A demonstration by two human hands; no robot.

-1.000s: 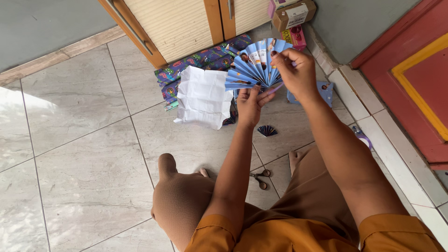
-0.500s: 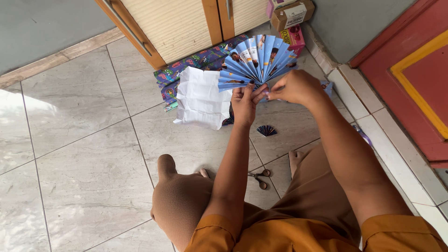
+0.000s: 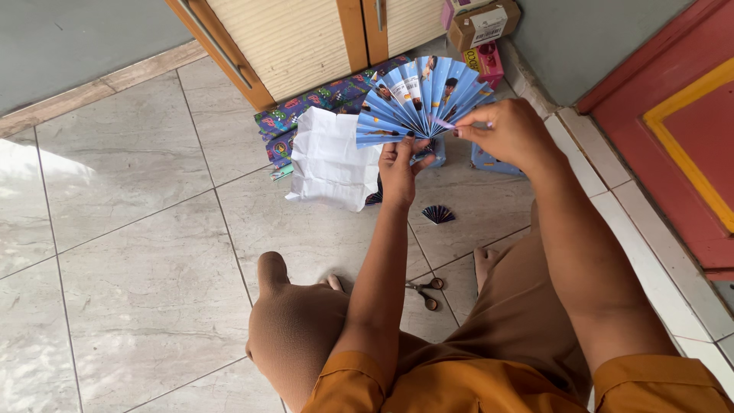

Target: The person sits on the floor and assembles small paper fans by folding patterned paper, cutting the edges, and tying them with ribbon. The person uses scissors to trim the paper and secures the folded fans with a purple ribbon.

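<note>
I hold a pleated blue paper fan with printed pictures, spread open above the tiled floor. My left hand pinches the fan's base from below. My right hand grips the fan's right edge near the base, fingers closed on the folds. A small dark folded fan lies on the floor just beneath my hands.
A crumpled white paper sheet lies over patterned wrapping paper by a wooden cabinet. Scissors rest near my knee. Cardboard boxes stand in the corner; a red door is at right.
My right hand slid down from the fan's top right to its lower right edge. The fan has spread wider and turned more upright.
</note>
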